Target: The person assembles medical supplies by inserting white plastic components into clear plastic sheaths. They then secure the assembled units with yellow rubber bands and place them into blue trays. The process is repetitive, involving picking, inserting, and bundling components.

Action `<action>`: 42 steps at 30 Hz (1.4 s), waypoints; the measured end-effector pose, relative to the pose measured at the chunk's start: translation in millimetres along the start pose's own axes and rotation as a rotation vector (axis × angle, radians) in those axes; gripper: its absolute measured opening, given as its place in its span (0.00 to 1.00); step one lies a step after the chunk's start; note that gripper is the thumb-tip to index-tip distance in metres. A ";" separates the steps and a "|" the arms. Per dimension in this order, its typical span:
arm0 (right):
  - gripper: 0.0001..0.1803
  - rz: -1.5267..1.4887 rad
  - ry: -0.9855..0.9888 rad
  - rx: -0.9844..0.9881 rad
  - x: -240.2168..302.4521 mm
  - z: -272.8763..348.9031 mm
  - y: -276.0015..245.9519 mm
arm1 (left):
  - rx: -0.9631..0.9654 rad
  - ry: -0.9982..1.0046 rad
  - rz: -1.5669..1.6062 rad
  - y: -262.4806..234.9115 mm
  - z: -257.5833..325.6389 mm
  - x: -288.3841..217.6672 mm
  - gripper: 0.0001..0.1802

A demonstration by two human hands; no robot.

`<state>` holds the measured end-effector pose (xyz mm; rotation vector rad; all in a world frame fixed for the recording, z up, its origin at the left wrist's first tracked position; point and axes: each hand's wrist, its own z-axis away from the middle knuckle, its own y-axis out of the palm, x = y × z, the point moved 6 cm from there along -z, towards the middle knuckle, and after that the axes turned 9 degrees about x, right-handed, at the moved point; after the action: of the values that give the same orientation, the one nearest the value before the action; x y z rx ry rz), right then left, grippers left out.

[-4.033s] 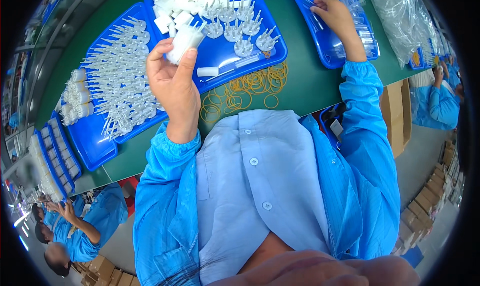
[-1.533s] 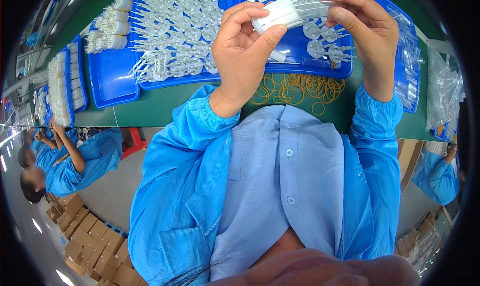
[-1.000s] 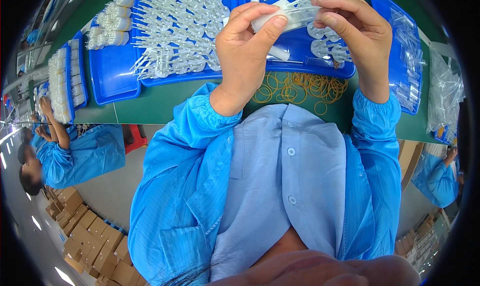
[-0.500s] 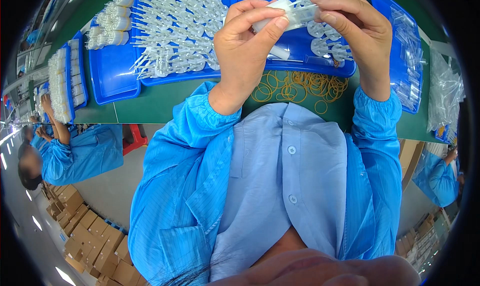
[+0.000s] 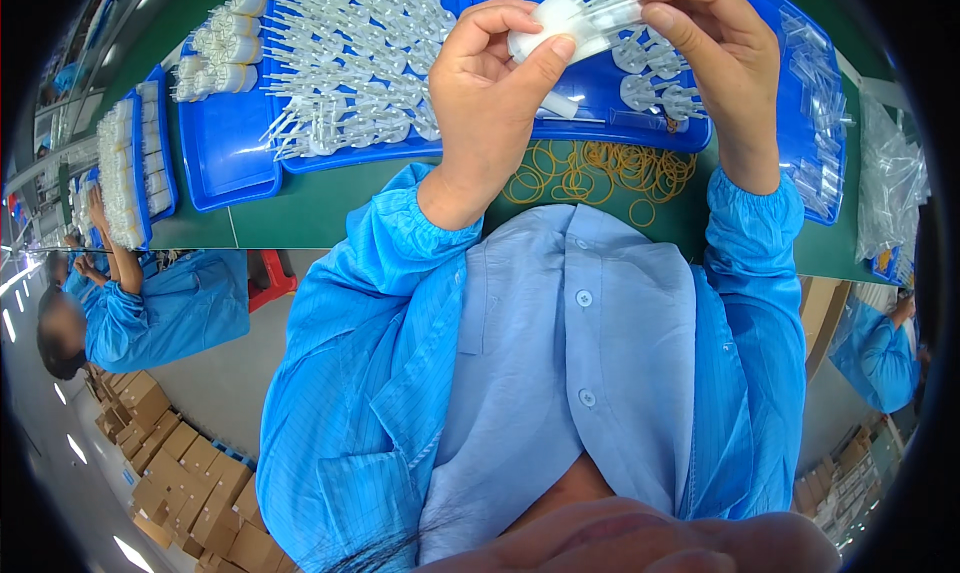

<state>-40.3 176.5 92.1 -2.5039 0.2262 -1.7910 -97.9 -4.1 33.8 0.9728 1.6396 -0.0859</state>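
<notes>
My left hand (image 5: 495, 93) and my right hand (image 5: 710, 43) together grip a small bundle of white plastic parts in a clear bag (image 5: 580, 23), held above a blue tray (image 5: 250, 163). The left thumb presses the bundle's left end; the right fingers pinch its right end. The tray holds several white plastic pieces (image 5: 350, 63) with thin stems, laid in rows. A loose heap of yellow rubber bands (image 5: 600, 173) lies on the green table just below my hands.
Another blue tray (image 5: 150, 173) with white parts sits at the left, and one with clear bags (image 5: 815, 123) at the right. More clear bags (image 5: 885, 173) lie far right. Co-workers in blue coats sit at left (image 5: 150, 308) and right (image 5: 885, 348). Cardboard boxes (image 5: 170, 463) stand on the floor.
Four seconds ago my left hand alone held the bundle while my right reached into the right tray. Since then both hands hold it, and over the last second they barely shift.
</notes>
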 end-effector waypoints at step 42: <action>0.14 -0.292 0.003 -0.009 -7.9 -3.7 10.4 | -0.023 -0.126 0.140 11.1 14.2 8.6 0.11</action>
<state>-47.2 167.6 84.6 -2.6555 -0.1396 -1.8914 -79.8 0.2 26.7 1.0412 1.4504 -0.0331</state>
